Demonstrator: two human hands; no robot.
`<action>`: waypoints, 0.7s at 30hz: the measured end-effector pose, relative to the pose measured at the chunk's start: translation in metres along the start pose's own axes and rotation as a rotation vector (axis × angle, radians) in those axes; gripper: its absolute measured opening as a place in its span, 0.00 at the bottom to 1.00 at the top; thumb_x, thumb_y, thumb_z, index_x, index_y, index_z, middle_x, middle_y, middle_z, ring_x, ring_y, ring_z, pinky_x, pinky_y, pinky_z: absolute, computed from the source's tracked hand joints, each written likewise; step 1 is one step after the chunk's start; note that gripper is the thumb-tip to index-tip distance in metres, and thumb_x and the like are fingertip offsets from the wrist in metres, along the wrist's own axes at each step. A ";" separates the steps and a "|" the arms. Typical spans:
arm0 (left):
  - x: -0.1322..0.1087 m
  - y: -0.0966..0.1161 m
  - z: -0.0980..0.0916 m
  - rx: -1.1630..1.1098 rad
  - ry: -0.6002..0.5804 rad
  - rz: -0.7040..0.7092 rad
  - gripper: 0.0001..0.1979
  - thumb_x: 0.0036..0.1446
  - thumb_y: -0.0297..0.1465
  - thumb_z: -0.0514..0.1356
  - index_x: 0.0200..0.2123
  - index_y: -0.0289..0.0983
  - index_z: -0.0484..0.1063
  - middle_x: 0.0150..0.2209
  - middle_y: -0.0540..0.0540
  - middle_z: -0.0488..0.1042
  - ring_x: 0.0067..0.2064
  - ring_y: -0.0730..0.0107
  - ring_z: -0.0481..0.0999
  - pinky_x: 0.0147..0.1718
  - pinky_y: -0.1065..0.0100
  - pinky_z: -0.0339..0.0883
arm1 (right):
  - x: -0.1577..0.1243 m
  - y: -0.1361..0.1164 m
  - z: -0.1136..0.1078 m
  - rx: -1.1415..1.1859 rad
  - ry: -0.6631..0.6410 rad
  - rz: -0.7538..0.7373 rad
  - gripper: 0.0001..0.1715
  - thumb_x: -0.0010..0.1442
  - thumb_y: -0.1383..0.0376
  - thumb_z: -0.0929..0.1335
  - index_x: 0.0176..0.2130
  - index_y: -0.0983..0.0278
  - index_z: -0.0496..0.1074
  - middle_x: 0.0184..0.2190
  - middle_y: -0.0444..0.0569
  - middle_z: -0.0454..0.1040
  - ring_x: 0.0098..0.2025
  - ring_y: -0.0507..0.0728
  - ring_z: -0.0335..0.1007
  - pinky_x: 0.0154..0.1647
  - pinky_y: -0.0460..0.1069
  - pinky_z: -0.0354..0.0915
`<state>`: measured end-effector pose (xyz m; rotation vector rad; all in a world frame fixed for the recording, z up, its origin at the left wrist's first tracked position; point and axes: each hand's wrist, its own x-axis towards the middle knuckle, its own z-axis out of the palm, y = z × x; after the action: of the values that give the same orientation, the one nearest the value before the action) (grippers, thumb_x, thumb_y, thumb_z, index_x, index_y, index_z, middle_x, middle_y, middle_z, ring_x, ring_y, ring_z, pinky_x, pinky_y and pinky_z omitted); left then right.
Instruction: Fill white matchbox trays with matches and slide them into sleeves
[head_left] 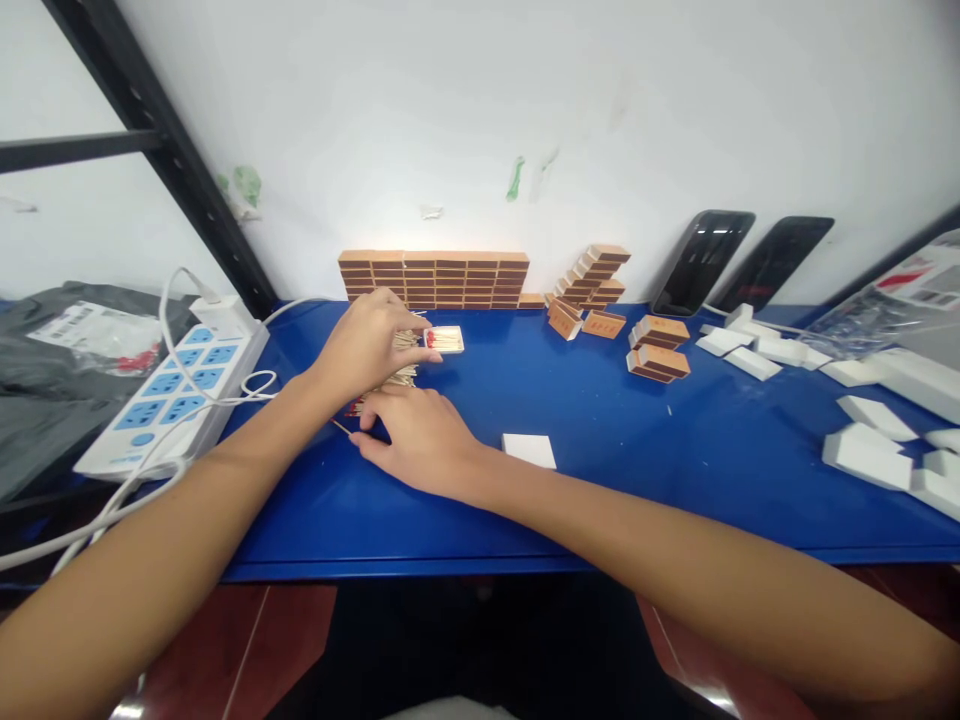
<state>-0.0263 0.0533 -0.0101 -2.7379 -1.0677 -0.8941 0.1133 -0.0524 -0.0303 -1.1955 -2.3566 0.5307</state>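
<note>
Blue, smooth and faintly glossy, the tabletop [585, 400] carries a small white card matchbox tray [462, 341], open and rectangular, lying just beyond the hands with red-tipped wooden matches inside. The left hand [373, 338] has its thumb and fingers curved at the tray's near-left end; whether they grip it cannot be told. The right hand [420, 440] is loosely curled, thumb apart from forefinger, over a heap of thin matchsticks [405, 377]; one loose match [341, 427] meets its thumb, but a grasp cannot be confirmed. Both hands hide most of the heap. Behind stands a brick-like wall of matchboxes [465, 278] with brown striking sides, its lower left covered by the left hand. A plain white block [529, 450] is partly masked by the right forearm. Angular white pieces [870, 455] run out of view at the right, and print on the orange boxes [660, 330] is too small to read.
</note>
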 end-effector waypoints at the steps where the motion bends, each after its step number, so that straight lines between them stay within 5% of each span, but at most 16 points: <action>1: 0.000 0.000 0.000 -0.004 -0.003 0.000 0.21 0.61 0.52 0.71 0.44 0.41 0.87 0.37 0.41 0.82 0.44 0.54 0.74 0.45 0.56 0.67 | 0.000 0.001 -0.001 -0.003 -0.009 -0.006 0.06 0.70 0.61 0.71 0.40 0.61 0.77 0.46 0.48 0.83 0.42 0.58 0.77 0.35 0.52 0.60; 21: 0.001 -0.008 0.000 0.003 0.026 -0.039 0.24 0.59 0.52 0.72 0.48 0.41 0.87 0.38 0.42 0.83 0.46 0.55 0.75 0.47 0.56 0.70 | 0.004 0.002 0.003 -0.089 -0.044 -0.137 0.12 0.76 0.61 0.66 0.45 0.61 0.80 0.50 0.50 0.82 0.45 0.59 0.78 0.36 0.52 0.64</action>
<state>-0.0310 0.0597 -0.0103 -2.7039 -1.1201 -0.9303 0.1109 -0.0487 -0.0328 -1.0600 -2.5013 0.4138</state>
